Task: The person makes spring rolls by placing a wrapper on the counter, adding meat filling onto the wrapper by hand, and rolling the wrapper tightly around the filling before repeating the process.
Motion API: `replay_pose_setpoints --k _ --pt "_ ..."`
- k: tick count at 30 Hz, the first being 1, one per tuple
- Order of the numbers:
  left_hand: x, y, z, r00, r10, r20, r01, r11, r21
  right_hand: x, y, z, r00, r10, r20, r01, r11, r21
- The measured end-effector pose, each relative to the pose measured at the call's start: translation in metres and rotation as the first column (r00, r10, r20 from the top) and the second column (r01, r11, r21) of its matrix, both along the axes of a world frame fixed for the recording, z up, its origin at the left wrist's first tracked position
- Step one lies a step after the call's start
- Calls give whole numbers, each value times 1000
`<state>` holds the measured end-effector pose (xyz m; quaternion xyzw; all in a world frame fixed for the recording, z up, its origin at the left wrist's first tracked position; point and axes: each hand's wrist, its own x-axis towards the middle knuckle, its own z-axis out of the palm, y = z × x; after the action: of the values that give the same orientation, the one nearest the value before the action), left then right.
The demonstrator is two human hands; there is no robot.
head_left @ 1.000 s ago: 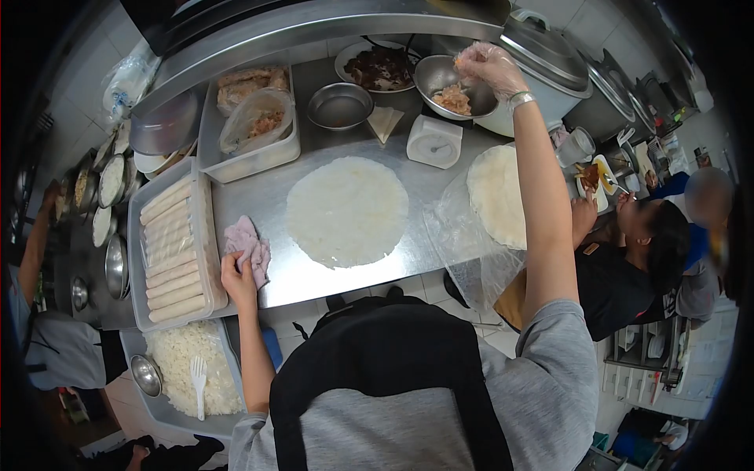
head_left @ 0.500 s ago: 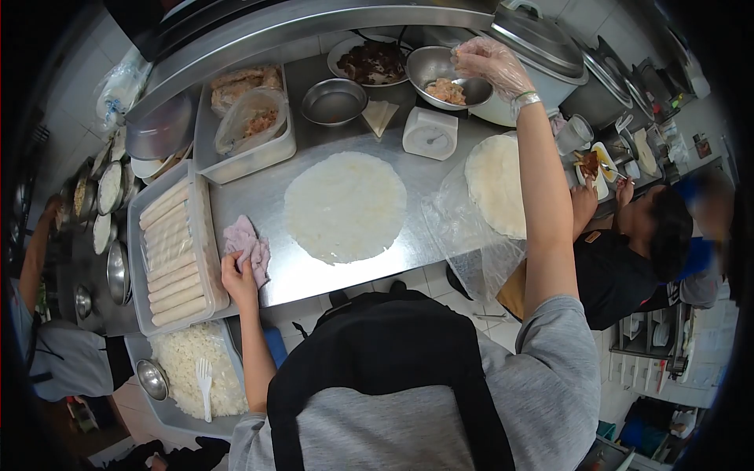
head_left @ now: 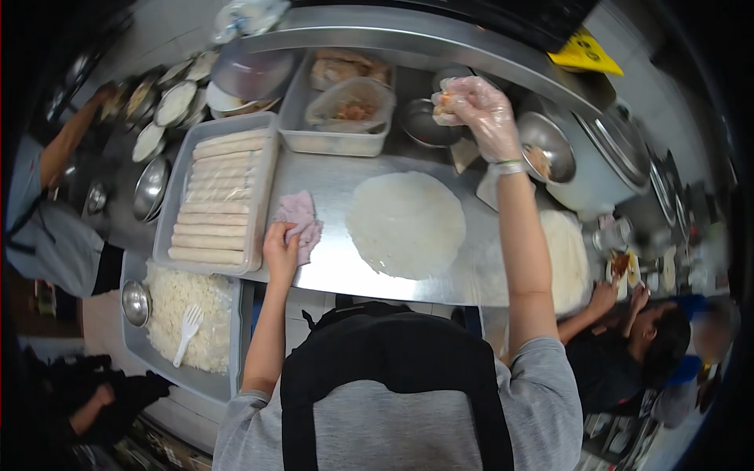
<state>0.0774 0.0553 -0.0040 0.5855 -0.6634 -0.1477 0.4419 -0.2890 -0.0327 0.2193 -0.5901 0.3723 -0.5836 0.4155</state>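
Observation:
My left hand (head_left: 280, 250) rests at the table's front edge, its fingers closed on a crumpled pink cloth (head_left: 299, 213). In a clear plastic glove, my right hand (head_left: 485, 118) is raised over the back of the table, fingers curled around a clump of orange-pink filling (head_left: 444, 100). A round, thin, pale wrapper sheet (head_left: 406, 225) lies flat on the steel table between my hands. Behind my right wrist stands a metal bowl (head_left: 561, 135) with more filling in it. A stack of round wrappers (head_left: 569, 263) is partly hidden by my right forearm.
Left of the cloth stands a plastic tub (head_left: 269, 169) of long pale rolls. Another tub (head_left: 334, 144) behind holds bagged food. A white scale (head_left: 488, 191) is partly covered by my arm. Lower left is a bin of chopped white food (head_left: 192, 314). Co-workers (head_left: 620, 357) work on both sides.
My right hand has moved left from above the filling bowl, now with a clump of filling showing in it. My left hand stays on the cloth. The camera view has turned.

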Motion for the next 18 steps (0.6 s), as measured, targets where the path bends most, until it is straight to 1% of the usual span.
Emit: replay_pose_setpoints --k 1,3,5,6,7,9,10,11,12,13,15,16,17,18 --pt "-1 1 0 1000 19 -4 -19 1000 14 24 -13 -3 998 -45 32 45 999 -5" --pt "0 1 0 1000 8 -19 -9 1000 -4 58 -47 -20 990 -139 -38 138 990 -20" --pt "0 0 1 999 0 -49 0 1000 -2 84 -91 -53 959 -234 -162 226 972 -63" --pt "1 0 0 999 6 -40 -6 1000 -1 89 -126 -85 933 -241 -268 206 967 -152" --pt "0 3 1 999 31 -39 -31 1000 3 93 -140 -98 789 -276 -549 246 961 -130" --pt "1 3 6 999 8 -40 -7 999 31 87 -185 -142 881 -290 -374 259 957 -130" --pt "3 -1 7 999 23 -40 -22 999 26 98 -181 -124 886 -278 -372 245 960 -135" --pt "3 -2 7 999 9 -31 -9 1000 5 99 -171 -106 981 -133 -144 149 983 106" --pt "2 0 6 1000 -12 -20 12 1000 -10 99 -163 -98 992 -39 120 -2 948 318" --pt "1 -1 6 1000 -16 -22 16 1000 -1 99 -164 -102 992 -44 119 3 945 326" --pt "0 -4 8 1000 -4 0 4 1000 -1 94 -167 -103 985 13 170 -43 984 171" --pt "-1 -5 8 1000 -22 2 22 1000 3 102 -164 -111 976 -100 194 91 994 56" --pt "0 -6 9 999 -9 35 10 999 -41 99 -159 -116 983 -180 16 177 978 114" --pt "0 -8 8 998 -3 65 8 996 -86 101 -144 -108 953 -253 -165 279 947 158"
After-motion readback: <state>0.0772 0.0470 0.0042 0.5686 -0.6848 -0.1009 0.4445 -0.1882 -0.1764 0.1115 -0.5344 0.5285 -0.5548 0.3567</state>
